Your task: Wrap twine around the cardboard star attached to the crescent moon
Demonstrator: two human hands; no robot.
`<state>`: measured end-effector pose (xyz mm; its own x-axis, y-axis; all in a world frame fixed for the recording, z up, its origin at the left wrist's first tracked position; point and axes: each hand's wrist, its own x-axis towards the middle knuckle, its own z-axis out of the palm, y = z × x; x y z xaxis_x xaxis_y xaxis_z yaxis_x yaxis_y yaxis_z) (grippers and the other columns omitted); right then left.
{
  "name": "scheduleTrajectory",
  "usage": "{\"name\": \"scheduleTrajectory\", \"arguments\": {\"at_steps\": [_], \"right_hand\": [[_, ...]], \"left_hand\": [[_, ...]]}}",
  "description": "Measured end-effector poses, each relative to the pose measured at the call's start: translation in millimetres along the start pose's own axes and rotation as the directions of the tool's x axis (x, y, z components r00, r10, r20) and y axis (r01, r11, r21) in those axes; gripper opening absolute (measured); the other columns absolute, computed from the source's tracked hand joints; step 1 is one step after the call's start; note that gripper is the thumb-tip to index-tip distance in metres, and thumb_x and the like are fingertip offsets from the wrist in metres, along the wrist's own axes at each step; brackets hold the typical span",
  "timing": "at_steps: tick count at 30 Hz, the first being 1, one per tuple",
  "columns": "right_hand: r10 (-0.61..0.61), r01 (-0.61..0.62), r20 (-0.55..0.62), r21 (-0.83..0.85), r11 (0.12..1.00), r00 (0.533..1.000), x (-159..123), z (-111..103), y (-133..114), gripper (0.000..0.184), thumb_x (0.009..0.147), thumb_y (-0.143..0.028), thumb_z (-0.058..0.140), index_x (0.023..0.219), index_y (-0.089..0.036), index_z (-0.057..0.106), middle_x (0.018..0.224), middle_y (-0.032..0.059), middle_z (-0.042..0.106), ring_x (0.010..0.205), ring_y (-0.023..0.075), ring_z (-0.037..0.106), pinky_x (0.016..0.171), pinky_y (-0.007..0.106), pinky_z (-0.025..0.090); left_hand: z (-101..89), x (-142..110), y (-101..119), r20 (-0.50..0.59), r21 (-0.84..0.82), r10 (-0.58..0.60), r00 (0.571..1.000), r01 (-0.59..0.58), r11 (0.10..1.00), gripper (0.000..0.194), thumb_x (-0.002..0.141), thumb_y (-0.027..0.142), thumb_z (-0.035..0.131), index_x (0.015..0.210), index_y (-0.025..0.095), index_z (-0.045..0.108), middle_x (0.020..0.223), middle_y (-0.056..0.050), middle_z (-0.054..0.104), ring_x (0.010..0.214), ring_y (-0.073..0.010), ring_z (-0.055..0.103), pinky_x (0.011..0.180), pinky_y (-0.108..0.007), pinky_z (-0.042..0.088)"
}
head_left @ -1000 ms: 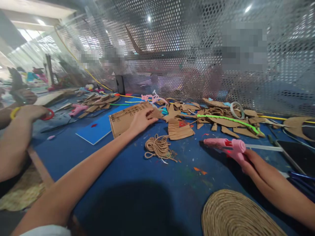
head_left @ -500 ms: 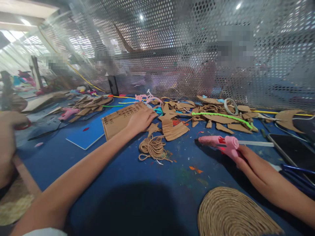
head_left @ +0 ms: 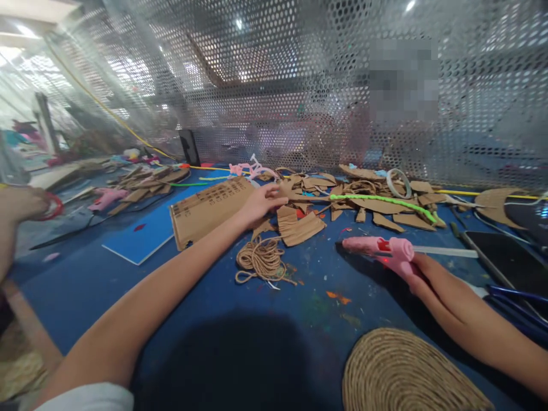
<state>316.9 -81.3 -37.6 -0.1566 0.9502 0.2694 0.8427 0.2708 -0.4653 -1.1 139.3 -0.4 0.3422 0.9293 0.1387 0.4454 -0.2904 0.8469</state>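
My left hand (head_left: 260,204) reaches far across the blue table and grips the right edge of a flat printed cardboard sheet (head_left: 204,209), fingers curled over it. My right hand (head_left: 432,281) holds the handle of a pink glue gun (head_left: 381,249), whose nozzle points left just above the table. A bundle of brown twine (head_left: 260,260) lies between the two arms. A coiled rope mat (head_left: 402,374) sits at the near edge under my right forearm.
Cardboard scraps (head_left: 368,197), a green pipe cleaner (head_left: 385,201) and a tape roll (head_left: 399,182) litter the far side before a perforated metal screen (head_left: 299,85). A blue foam sheet (head_left: 143,234) lies left. Another person's hand (head_left: 19,205) works at far left. A dark tablet (head_left: 509,260) lies right.
My left hand has shifted right along the cardboard sheet's edge, and the sheet has swung with it. The glue gun and right hand stay nearly in place. The view has panned slightly.
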Motion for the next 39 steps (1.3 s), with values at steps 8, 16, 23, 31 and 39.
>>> {"name": "scheduleTrajectory", "arguments": {"at_steps": [8,16,23,31,39], "right_hand": [[-0.013,0.013,0.019,0.006,1.000,1.000,1,0,-1,0.040,0.097,-0.043,0.034,0.126,-0.019,0.049,0.122,0.0141,0.062,0.105,0.0260,0.063,0.090,0.040,0.053],[-0.020,0.020,0.039,0.004,1.000,0.999,2,-2,-4,0.039,0.098,-0.040,0.033,0.128,-0.020,0.048,0.122,0.0135,0.062,0.103,0.0261,0.063,0.090,0.041,0.051],[-0.043,0.043,0.027,0.008,0.999,0.999,2,-2,-4,0.037,0.098,-0.038,0.033,0.128,-0.020,0.047,0.123,0.0148,0.062,0.105,0.0259,0.063,0.090,0.041,0.052],[-0.111,0.111,-0.029,-0.018,0.994,0.993,1,3,1,0.036,0.097,-0.037,0.036,0.128,-0.020,0.046,0.124,0.0135,0.062,0.107,0.0260,0.063,0.092,0.041,0.052],[-0.099,0.098,-0.024,-0.012,0.995,0.995,2,3,-1,0.038,0.098,-0.039,0.035,0.128,-0.019,0.045,0.122,0.0152,0.062,0.105,0.0260,0.062,0.091,0.044,0.051]], "left_hand": [[-12.3,2,-1,0.151,-0.577,-0.161,0.975,0.219,0.787,0.045,0.096,0.047,0.033,0.104,0.015,0.064,0.094,-0.012,0.071,0.070,-0.0137,0.062,0.064,-0.027,0.050],[-15.6,2,-1,0.146,-0.609,-0.202,0.969,0.249,0.754,0.039,0.097,0.039,0.033,0.108,0.014,0.062,0.100,-0.013,0.072,0.073,-0.0152,0.067,0.065,-0.027,0.051],[-16.6,3,1,0.034,-0.516,-0.190,0.981,0.180,0.837,0.025,0.092,0.034,0.046,0.101,0.014,0.059,0.098,-0.011,0.071,0.072,-0.0137,0.067,0.065,-0.025,0.052],[-22.2,-6,9,-0.110,0.741,0.195,0.975,-0.050,0.669,0.025,0.081,0.036,0.064,0.097,0.017,0.066,0.097,-0.012,0.068,0.093,-0.0274,0.061,0.078,-0.038,0.047],[10.1,17,-1,0.377,0.839,0.251,0.892,-0.443,0.317,0.033,0.092,0.038,0.046,0.107,0.018,0.068,0.104,-0.010,0.067,0.096,-0.0238,0.060,0.079,-0.032,0.044]]}}
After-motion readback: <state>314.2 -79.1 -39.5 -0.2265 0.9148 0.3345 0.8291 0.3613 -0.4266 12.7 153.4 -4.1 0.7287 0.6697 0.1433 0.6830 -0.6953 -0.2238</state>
